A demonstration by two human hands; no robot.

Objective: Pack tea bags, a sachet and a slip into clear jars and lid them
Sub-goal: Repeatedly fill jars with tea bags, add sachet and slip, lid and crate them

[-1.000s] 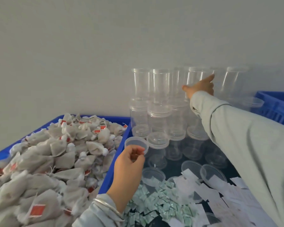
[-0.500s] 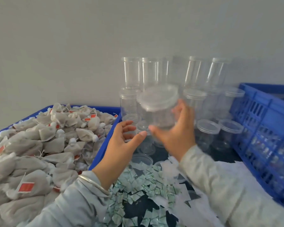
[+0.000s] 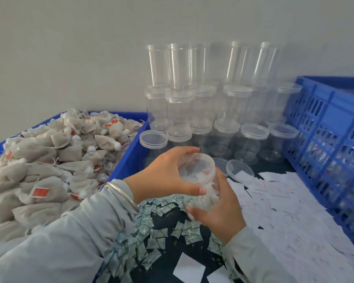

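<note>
Centre frame: my right hand (image 3: 217, 203) cups the clear round plastic jar (image 3: 198, 178), left hand (image 3: 168, 176) curls round its lid. Light, slick, thin-walled; I'd grip mid-wall, not squeeze.

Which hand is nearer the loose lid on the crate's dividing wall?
Left. The left hand grips the jar's top just below the loose lid; the right hand holds the jar's base, farther off.

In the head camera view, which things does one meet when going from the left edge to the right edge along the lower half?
Heap of tea bags → left hand → clear jar held in both hands → right hand → white paper slips → blue perforated crate.
</note>
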